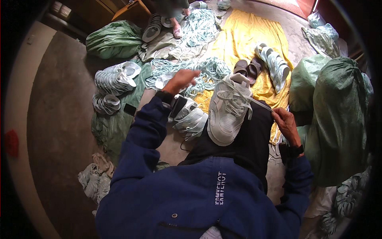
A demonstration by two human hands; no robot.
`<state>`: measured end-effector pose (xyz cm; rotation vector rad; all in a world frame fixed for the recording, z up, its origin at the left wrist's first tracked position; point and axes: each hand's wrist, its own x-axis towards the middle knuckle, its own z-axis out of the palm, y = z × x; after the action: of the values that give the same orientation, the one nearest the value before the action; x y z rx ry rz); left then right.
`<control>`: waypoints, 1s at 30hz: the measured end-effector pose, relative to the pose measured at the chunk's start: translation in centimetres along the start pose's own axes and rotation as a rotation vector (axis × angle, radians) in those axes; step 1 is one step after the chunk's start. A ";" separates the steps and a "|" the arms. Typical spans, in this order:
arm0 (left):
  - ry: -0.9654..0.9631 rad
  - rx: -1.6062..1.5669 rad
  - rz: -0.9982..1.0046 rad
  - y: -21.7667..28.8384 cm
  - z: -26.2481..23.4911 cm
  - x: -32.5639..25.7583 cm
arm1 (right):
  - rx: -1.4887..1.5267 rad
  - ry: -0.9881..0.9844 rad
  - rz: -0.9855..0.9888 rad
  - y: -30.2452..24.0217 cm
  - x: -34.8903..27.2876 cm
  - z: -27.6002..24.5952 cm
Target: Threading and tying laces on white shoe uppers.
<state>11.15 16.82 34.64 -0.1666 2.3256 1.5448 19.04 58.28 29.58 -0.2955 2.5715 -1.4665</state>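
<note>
A pale mint sneaker (pixel 227 112) lies on my lap, toe toward me, its white lace partly threaded. My right hand (pixel 285 121) pinches one end of that lace (pixel 260 104) and holds it taut out to the right of the shoe. My left hand (pixel 181 79) is raised above the floor to the left of the shoe, fingers loosely curled, over a heap of pale green laces (pixel 207 71); I cannot make out anything in it. More sneakers (pixel 190 118) lie by my left knee.
Stacked sneaker pairs (pixel 114 79) sit at the left and another row (pixel 274 63) on a yellow cloth (pixel 242 36). Brown sandals (pixel 247 67) lie on the cloth. Large green sacks (pixel 338 115), (pixel 113 40) stand right and far left. Another person's foot (pixel 177 31) shows at the top.
</note>
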 end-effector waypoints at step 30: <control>0.027 0.603 0.912 2.7 14.2 -0.9 | 1.444 0.254 0.329 -6.8 2.6 5.4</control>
<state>14.33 30.80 32.34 1.1522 2.9321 1.0081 18.38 49.78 32.63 0.4955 0.9804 -2.7292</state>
